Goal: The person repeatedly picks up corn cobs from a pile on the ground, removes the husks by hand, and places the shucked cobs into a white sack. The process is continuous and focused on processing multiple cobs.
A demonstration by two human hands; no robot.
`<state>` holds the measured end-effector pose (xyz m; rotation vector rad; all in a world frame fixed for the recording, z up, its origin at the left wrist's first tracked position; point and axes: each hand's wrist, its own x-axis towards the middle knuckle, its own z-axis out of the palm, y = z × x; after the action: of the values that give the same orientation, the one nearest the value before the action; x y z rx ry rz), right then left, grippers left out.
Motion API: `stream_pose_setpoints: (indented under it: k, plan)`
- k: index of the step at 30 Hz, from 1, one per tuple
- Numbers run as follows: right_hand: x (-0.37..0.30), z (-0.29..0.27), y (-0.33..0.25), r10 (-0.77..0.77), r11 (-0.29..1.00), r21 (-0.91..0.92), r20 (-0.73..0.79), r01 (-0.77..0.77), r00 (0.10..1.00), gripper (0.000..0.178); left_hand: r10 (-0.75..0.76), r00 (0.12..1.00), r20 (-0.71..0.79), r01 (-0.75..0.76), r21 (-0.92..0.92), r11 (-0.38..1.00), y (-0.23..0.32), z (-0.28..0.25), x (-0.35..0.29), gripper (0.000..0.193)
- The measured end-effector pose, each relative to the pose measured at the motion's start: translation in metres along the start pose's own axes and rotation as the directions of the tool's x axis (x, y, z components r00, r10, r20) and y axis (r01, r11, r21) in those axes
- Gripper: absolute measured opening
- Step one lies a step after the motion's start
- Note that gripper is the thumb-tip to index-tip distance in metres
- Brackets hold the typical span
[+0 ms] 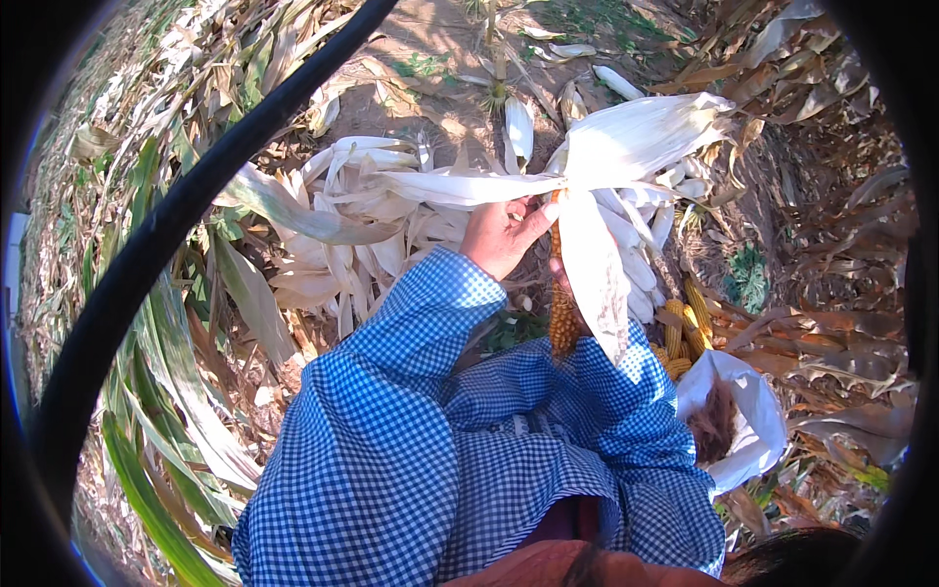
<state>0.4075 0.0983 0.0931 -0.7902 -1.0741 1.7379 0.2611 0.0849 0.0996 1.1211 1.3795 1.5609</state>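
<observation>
Judged step in hand as stripping husk [646, 142] from cob [562, 328], with kernels already bared. For a clean break, called for a firm right-hand hold low on the kernels, then a bend and twist by the left, tight against the husk join rather than out along the loose leaves. Advised folding back the leaf hanging in front of the right hand, to clear the view and avoid tearing off single strips. Flagged possible slip under a hard twist.

Pose: observed left hand [497, 240] with wrist angled inward, thumb and fingers closed on cob at its far end. Saw right hand [560, 275] nearer the body, apparently wrapped around cob; could not tell exact finger placement behind the leaf. Located cob between both hands, running from left thumb back toward the body. Noted husk heap [357, 201] left of left hand, bare yellow ears [693, 328] and white bag [758, 416] right of right hand.
</observation>
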Motion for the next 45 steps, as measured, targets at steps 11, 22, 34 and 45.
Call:
stream_pose_setpoints:
  k: [11, 22, 34, 45]
  plan:
    - [-0.013, 0.011, 0.005, 0.358, 0.878, -0.437, 0.327, -0.196, 0.875, 0.05, -0.378, 0.925, 0.024, 0.258, -0.772, 0.581, -0.012, -0.013, 0.013, 0.053]
    - [-0.01, 0.025, 0.01, 0.37, 0.846, -0.505, 0.322, -0.172, 0.871, 0.05, -0.468, 0.875, 0.121, 0.368, -0.795, 0.482, -0.012, -0.018, 0.014, 0.052]
    - [-0.005, 0.029, 0.01, 0.356, 0.855, -0.484, 0.285, -0.187, 0.89, 0.05, -0.603, 0.798, 0.007, 0.357, -0.812, 0.462, -0.028, -0.019, 0.021, 0.049]
    - [-0.004, 0.035, 0.002, 0.378, 0.852, -0.478, 0.28, -0.212, 0.883, 0.051, -0.562, 0.812, 0.162, 0.333, -0.917, 0.218, -0.038, -0.031, 0.027, 0.041]
